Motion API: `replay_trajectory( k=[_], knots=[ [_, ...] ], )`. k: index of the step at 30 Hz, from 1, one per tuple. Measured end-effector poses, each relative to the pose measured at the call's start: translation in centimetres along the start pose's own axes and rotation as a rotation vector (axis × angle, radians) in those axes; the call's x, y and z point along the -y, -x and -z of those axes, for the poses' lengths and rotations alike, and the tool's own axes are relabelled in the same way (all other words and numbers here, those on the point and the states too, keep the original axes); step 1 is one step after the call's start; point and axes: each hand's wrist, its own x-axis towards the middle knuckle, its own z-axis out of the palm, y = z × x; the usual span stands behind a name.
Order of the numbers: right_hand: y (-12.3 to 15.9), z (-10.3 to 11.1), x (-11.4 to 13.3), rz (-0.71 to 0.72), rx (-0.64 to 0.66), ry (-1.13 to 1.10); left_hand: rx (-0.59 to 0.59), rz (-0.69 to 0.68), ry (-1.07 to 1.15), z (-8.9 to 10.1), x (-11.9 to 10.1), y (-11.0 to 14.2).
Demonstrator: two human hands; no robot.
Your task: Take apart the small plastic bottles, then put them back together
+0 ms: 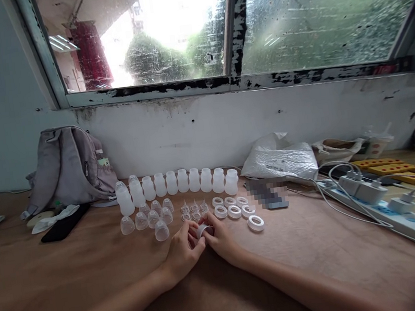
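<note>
At middle of tabletop (93,270), well in from far edge: your left hand (182,252) and right hand (221,235) pinch white ring (201,229), partly hidden. Step looks like fitting or turning ring; next move seems to call for steady two-sided grip.

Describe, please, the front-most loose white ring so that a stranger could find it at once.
On the brown table, beyond the person's right hand, white rings lie in two rows. The wanted ring lies in front of them, near their right end, nearest the camera and alone in its row.
</note>
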Motion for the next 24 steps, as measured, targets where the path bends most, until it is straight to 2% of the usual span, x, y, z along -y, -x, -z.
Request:
replay_trajectory(
  k=[5,8,12,16,18,20,24],
  knots=[
    [0.4,0.4,0.6,-0.014,0.02,-0.044,-0.036,0.057,0.101,0.2,0.2,-0.2],
    [0.7,0.5,1.0,-0.044,0.073,-0.194,-0.061,0.06,0.159,0.4,0.3,-0.3],
    [0.5,0.6,1.3,-0.187,0.077,-0.439,-0.065,-0.012,0.094,0.6,0.2,-0.2],
    [0.2,0.9,1.0,-0.294,0.109,-0.563,0.063,-0.162,-0.094,1.1,-0.2,-0.3],
    [0.3,1.3,0.7,-0.291,0.107,-0.571,0.126,-0.198,-0.227,2.2,-0.4,-1.0],
    [0.6,1.8,0.3,-0.294,0.091,-0.562,0.122,-0.155,-0.412,3.9,-0.5,-2.7],
    [1.0,2.9,-0.5,-0.344,0.055,-0.576,-0.07,0.101,-0.782,8.3,0.8,-8.1]
  ],
)
